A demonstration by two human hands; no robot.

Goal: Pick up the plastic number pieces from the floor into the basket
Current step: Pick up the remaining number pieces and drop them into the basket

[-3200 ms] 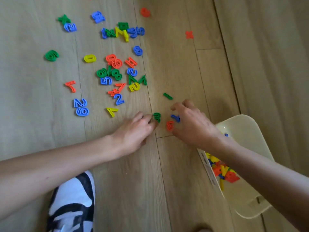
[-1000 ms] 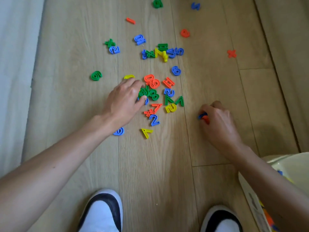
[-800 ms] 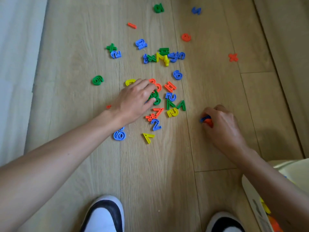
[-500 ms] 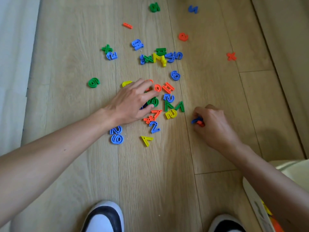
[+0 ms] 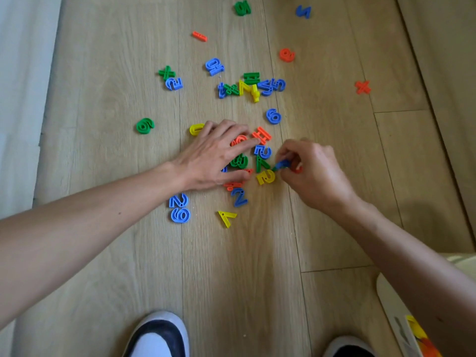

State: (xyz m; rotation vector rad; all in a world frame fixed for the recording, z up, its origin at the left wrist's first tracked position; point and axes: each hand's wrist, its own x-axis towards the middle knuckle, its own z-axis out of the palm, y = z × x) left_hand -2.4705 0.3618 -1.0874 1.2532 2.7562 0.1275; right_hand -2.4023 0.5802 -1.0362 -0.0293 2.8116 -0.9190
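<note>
Plastic number pieces [image 5: 273, 116] | red, blue, green, yellow | scattered on floor [image 5: 231, 266]

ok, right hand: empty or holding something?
Holding. The right hand pinches a blue piece, with an orange piece tucked under its curled fingers.

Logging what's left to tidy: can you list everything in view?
Blue pieces: about twelve, blue, scattered on floor.
Red pieces: about eight, orange-red, scattered.
Green pieces: about seven, green, scattered.
Yellow pieces: about five, yellow, mid-floor.
Basket: one, cream, lower right, partly hidden.
Floor: one, light wood, throughout.
Shoes: two, black-and-white, bottom edge.
Left hand: one, flat on middle cluster.
Right hand: one, pinching blue piece and red piece.
</note>
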